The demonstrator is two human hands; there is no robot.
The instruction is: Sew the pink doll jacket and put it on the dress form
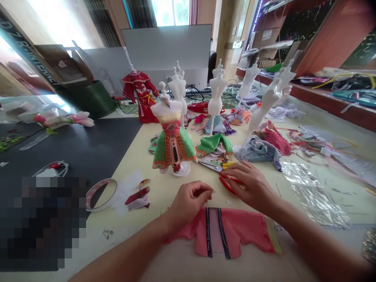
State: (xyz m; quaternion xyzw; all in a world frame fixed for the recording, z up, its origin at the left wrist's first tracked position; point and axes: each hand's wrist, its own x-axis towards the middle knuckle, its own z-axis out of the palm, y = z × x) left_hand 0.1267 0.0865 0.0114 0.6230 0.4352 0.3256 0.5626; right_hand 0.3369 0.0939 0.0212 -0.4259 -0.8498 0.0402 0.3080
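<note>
A small pink jacket (232,229) with wide sleeves, black dotted front bands and a yellow cuff is spread flat on the table before me. Over its top edge hovers my left hand (190,199), thumb and forefinger pinched together; a tiny speck shows at the fingertips, too small to name. My right hand (249,182) rests on a pair of scissors (227,187), its fingers around the red handles and partly hiding them. The blades point left, towards a doll-size dress form (167,117) in a green and pink skirt. Something yellow (227,165) lies beside the right fingertips.
Bare white dress forms (217,94) and a red-robed one (141,94) stand behind. Crumpled doll clothes (216,147) lie around them. A tape roll (101,195) and fabric scraps (139,197) are at left, clear plastic film (313,192) at right. A large monitor (167,51) closes off the back.
</note>
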